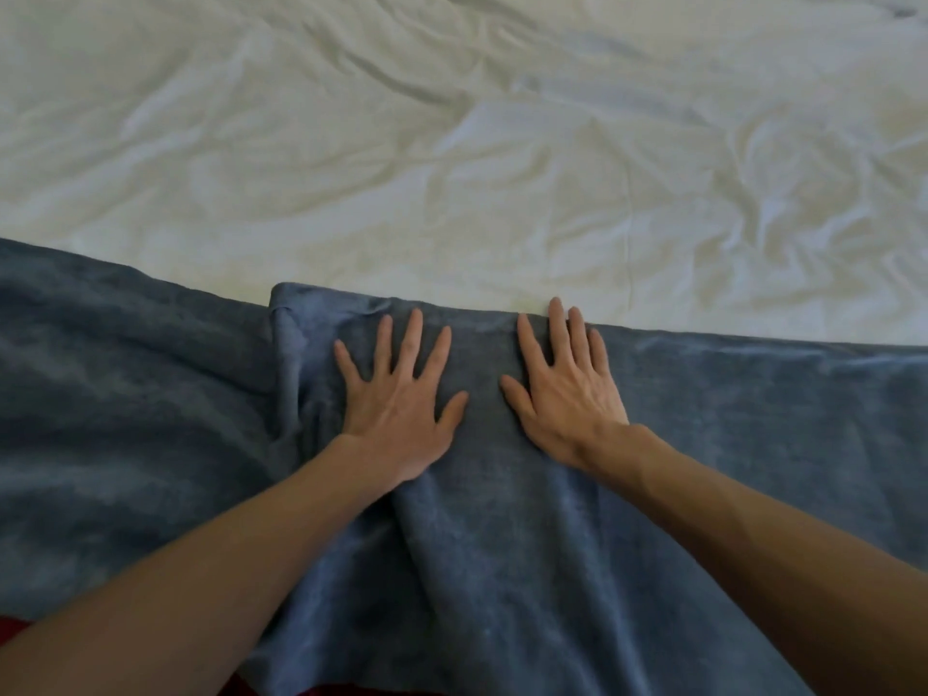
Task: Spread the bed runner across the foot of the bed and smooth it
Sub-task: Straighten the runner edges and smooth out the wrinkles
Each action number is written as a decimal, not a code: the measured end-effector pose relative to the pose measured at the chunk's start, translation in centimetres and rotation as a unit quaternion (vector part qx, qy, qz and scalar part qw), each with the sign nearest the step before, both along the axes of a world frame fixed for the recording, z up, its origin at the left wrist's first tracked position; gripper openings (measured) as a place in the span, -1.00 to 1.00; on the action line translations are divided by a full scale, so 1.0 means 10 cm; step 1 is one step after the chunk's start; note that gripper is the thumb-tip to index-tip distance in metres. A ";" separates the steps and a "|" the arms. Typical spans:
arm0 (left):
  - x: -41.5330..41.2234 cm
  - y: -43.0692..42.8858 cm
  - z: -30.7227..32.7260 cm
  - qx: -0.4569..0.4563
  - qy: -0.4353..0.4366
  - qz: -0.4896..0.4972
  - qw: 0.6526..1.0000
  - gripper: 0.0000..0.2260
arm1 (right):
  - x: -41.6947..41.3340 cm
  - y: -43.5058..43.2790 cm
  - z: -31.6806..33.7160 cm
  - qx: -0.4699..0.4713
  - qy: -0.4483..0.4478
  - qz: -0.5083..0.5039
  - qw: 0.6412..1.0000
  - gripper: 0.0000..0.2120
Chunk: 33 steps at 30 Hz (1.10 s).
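Nearest the viewer, a bare left forearm (226, 540) and a bare right forearm (753, 535) reach forward over one slate-blue plush bed runner (502, 570). The runner lies across the near end of the bed and drapes towards the viewer. The left hand (401, 409) and the right hand (562, 394) rest palm-down on the runner near its far edge, close together but apart. The fingers of both are straight and spread, and neither hand grips anything. This flat placement appears intended to press the nap down and push slack outward.

One doubled-over fold (291, 354) stands just left of the left hand, and creases run down beneath it, so smoothing looks unfinished. Beyond lies one rumpled white bed cover (452, 168). One sliver of red material (10, 630) shows at the lower left; what it is cannot be determined.

Count: two hands, one runner, one fold.
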<state>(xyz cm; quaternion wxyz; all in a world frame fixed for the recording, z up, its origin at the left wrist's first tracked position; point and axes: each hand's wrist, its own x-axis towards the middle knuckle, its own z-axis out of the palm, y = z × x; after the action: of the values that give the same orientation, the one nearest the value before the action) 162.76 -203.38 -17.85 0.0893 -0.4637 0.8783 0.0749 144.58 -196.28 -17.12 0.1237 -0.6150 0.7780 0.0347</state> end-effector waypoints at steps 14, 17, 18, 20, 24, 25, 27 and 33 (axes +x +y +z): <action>0.22 0.56 0.25 0.011 0.065 -0.084 0.994 -0.36 | 0.31 0.66 0.04 0.025 -0.031 -0.050 0.998 -0.38; 0.31 0.77 0.28 0.000 0.053 -0.123 0.991 -0.37 | 0.40 0.81 0.08 0.032 -0.051 -0.068 0.996 -0.40; 0.34 0.84 0.29 -0.003 0.050 -0.136 0.989 -0.37 | 0.42 0.87 0.10 0.033 -0.057 -0.070 0.995 -0.40; 0.40 0.98 0.31 -0.004 0.050 -0.145 0.988 -0.37 | 0.46 1.01 0.14 0.031 -0.065 -0.062 0.995 -0.41; 0.53 1.34 0.38 -0.001 0.057 -0.141 0.988 -0.37 | 0.53 1.35 0.22 0.016 -0.087 -0.048 0.995 -0.40; 0.56 1.45 0.41 0.000 0.057 -0.141 0.988 -0.38 | 0.56 1.44 0.24 0.011 -0.092 -0.046 0.995 -0.42; 0.64 1.66 0.48 -0.002 0.065 -0.141 0.988 -0.39 | 0.66 1.63 0.30 -0.008 -0.106 -0.049 0.993 -0.48; 0.93 2.31 0.62 -0.020 0.092 -0.151 0.984 -0.40 | 0.93 2.36 0.49 -0.084 -0.214 -0.092 0.969 -0.79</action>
<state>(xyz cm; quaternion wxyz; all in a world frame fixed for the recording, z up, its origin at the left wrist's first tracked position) 172.08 -180.23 -11.61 0.0090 -0.3185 0.9440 0.0859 153.88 -172.63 -12.20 0.2380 -0.5420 0.7868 -0.1745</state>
